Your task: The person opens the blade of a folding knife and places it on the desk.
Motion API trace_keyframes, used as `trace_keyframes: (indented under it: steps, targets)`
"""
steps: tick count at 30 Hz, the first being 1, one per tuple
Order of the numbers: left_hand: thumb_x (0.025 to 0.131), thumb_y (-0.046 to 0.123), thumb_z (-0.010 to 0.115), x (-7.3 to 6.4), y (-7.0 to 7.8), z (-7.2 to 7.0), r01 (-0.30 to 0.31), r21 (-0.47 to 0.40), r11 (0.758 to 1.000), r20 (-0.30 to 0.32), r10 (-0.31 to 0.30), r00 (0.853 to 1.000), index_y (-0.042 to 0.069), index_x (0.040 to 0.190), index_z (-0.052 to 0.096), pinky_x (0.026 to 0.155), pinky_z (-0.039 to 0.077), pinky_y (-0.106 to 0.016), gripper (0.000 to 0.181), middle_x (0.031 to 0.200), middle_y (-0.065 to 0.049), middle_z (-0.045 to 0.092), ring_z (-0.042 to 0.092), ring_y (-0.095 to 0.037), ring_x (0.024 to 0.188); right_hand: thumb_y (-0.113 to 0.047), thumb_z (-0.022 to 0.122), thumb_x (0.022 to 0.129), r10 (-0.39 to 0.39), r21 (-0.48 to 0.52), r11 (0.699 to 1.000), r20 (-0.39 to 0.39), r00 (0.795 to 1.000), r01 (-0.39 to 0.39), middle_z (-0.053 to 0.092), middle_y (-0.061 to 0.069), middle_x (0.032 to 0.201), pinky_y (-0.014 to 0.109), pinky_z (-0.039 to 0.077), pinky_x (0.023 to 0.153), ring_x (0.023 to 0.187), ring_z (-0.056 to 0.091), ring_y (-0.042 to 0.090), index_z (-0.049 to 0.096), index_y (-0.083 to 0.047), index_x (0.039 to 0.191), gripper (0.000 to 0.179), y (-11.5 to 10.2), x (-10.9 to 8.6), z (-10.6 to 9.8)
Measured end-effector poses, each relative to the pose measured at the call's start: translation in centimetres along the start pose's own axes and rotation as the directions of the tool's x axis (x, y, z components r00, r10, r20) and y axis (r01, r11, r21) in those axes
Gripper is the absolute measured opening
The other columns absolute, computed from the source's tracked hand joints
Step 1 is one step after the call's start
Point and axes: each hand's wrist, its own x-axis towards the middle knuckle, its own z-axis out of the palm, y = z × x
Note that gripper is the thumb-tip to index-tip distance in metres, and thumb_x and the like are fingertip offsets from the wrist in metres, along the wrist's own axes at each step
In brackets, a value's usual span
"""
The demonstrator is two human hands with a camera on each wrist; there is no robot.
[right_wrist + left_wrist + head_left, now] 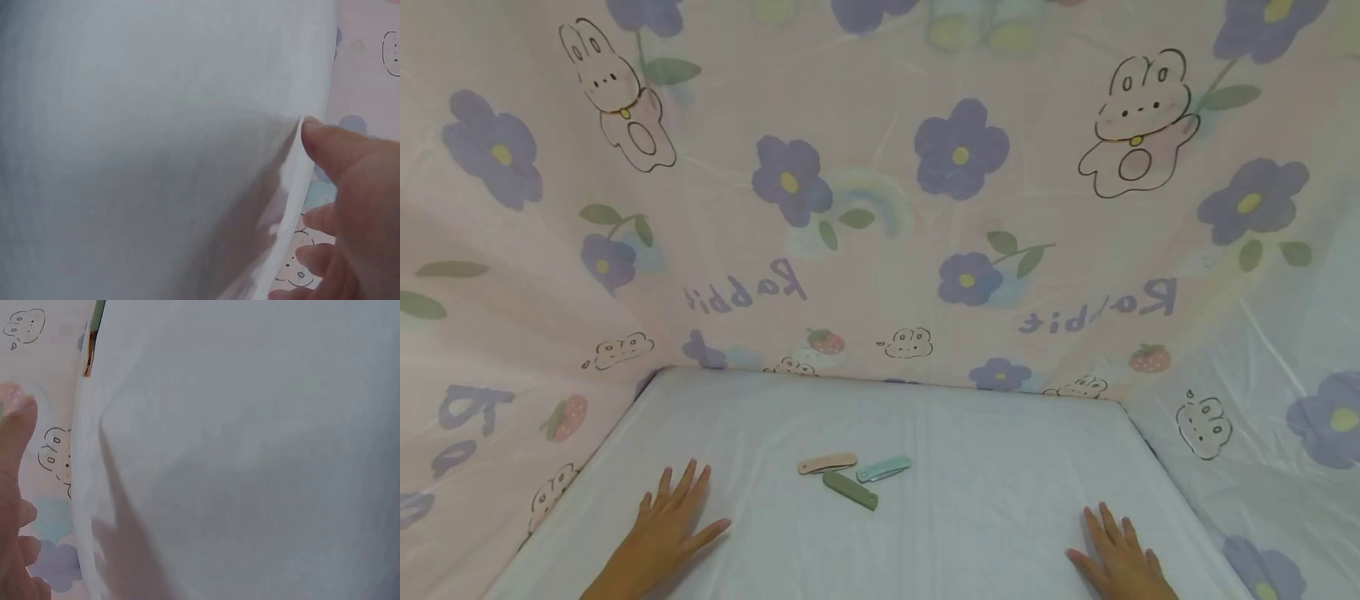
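Your left hand [657, 532] is palm down, fingers straight and spread; your right hand [1120, 557] is spread the same way. Toward 2 to 3 o'clock from the left hand, a slim green tool [850, 490] lies on the white counter [992, 492], with a beige tool [828, 462] just beside it at 10 to 11 o'clock and a mint tool [883, 467] near its 2 o'clock. Printed cloth [880, 275] rises beyond at 12 o'clock.

The back cloth [865, 92] says "Rabbit" twice in purple: one word [747, 287] sits to the left, another word [1101, 307] to the right (both run backward, like in a mirror). The left cloth [497, 346] has a purple R [475, 407] too, and the letters [454, 457] under it are hard to read.
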Motion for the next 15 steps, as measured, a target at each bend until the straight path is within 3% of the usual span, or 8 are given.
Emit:
trace_keyframes:
  steps: [5,10,15]
  targets:
    - [0.087,0.057,0.054,0.3,0.7,-0.1,-0.025,-0.073,0.997,0.002,0.025,1.0,0.003,0.144,0.029,0.098,0.014,-0.071,0.082,0.148,-0.026,0.02,0.008,-0.047,0.135,-0.067,0.048,0.082,-0.081,-0.03,0.996,-0.073,0.994,0.079,0.021,0.038,0.139,0.078,0.017,0.085,0.119,0.012,0.065,0.035,0.009,0.136,0.094,-0.7,-0.3,0.2]
    - [0.088,0.055,0.053,0.6,1.8,-0.2,-0.044,-0.109,0.993,0.001,0.045,0.999,0.004,0.144,0.029,0.101,0.02,-0.064,0.079,0.149,-0.021,0.022,0.009,-0.039,0.138,-0.057,0.053,0.086,-0.173,-0.07,0.984,-0.17,0.97,0.163,0.03,0.035,0.138,0.075,0.025,0.086,0.118,0.022,0.063,0.042,0.006,0.134,0.08,-1.6,-0.7,0.4]
    - [0.091,0.049,0.053,0.9,3.1,-0.3,-0.045,-0.126,0.991,-0.014,0.043,0.999,0.007,0.142,0.037,0.1,0.031,-0.058,0.068,0.147,-0.014,0.03,0.027,-0.035,0.133,-0.05,0.055,0.088,-0.21,-0.025,0.978,-0.205,0.956,0.209,0.033,0.031,0.139,0.072,0.027,0.089,0.12,0.025,0.06,0.045,0.003,0.133,0.07,-2.8,-0.7,0.4]
